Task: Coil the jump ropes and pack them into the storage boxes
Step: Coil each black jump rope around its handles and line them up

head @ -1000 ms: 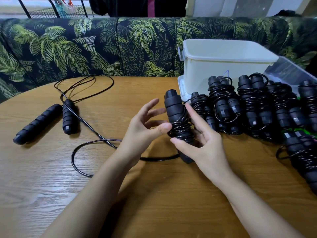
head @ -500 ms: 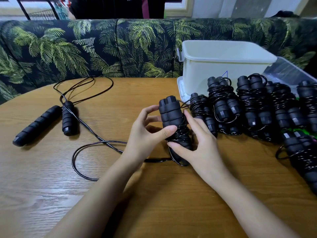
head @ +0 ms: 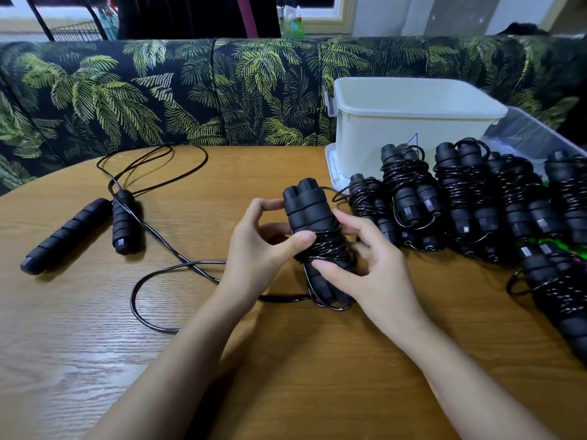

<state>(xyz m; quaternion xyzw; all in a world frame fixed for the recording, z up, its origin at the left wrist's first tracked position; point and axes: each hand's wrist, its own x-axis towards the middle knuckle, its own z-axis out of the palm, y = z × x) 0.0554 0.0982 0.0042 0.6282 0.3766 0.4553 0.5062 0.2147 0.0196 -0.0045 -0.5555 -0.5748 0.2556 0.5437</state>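
Pinched at its wound middle by the left hand [head: 255, 246] and the right hand [head: 374, 271] over the round wooden table [head: 95, 360], the black foam-handled jump rope [head: 306, 206] is judged half coiled, so its loose thin black cord [head: 282, 300] must be wrapped on before the white plastic storage box [head: 413, 122] is filled.

home living space, palm-print sofa [head: 197, 93], wooden table [head: 286, 360], window behind [head: 314, 7]

1. You have a wood-grain table [head: 95, 360] under your left hand [head: 257, 249] and right hand [head: 378, 268].
2. Beyond both runs a dark sofa [head: 190, 96] with palm-leaf print.
3. Far beyond your left hand, behind the sofa, stands a wire rack [head: 76, 28].
4. A green bottle [head: 293, 26] sits past the sofa, straight beyond your hands.
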